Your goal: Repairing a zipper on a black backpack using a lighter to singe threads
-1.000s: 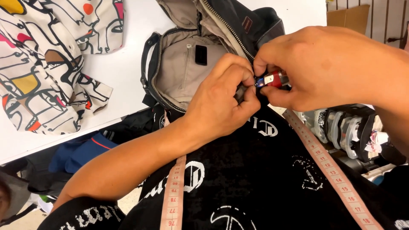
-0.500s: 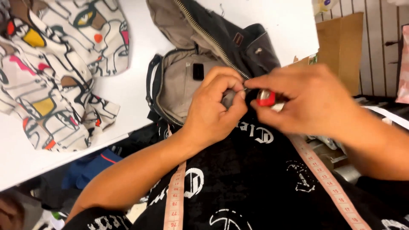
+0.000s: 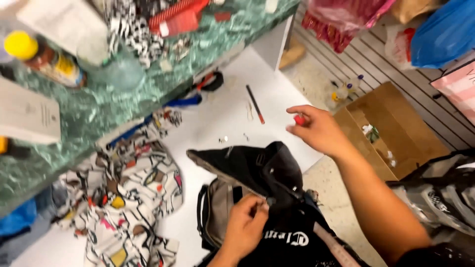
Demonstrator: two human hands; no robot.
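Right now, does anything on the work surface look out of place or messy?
Some clutter: small metal bits lie loose on the white table above the open black bag, and patterned fabric is crumpled beside it. Left hand pinches the zipper; right hand holds a small red tool.

Head camera: single downward view

Worn on the person's head, it looks steeply down at close range onto the white table, both hands in frame; no second view.

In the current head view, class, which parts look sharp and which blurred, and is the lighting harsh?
Head view: the left hand on the black bag is fairly sharp; the right hand and green marbled counter are motion-smeared; light is even, shadows soft.
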